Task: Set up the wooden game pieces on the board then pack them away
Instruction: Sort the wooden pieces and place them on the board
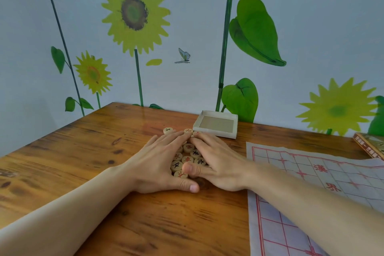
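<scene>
Observed, left to right. The left hand [160, 164] lies flat on the brown varnished wooden counter [83, 151], fingers [172, 137] straight and together, thumb stretched toward the body, its inner edge against a cluster of round pale wooden game pieces [187, 160] marked in red and black characters. The right hand [216, 164] mirrors it on the other side, fingers likewise extended and holding nothing, thumb resting on the nearest pieces. Two or three pieces sit loose just past the fingertips, one [168, 130] apart to the left. Beyond them stands an open shallow white cardboard box [216, 131]. The white paper board with red grid lines [311, 183] lies to the right, bare of pieces; a printed box lid [369, 143] shows at the far right edge.

Assessment: the step appears to be herding the pieces together. Recommended: keep both palms low on the counter so no disc slips beneath, close evenly from both sides, and sweep in the strays before lifting or sliding the group.
</scene>
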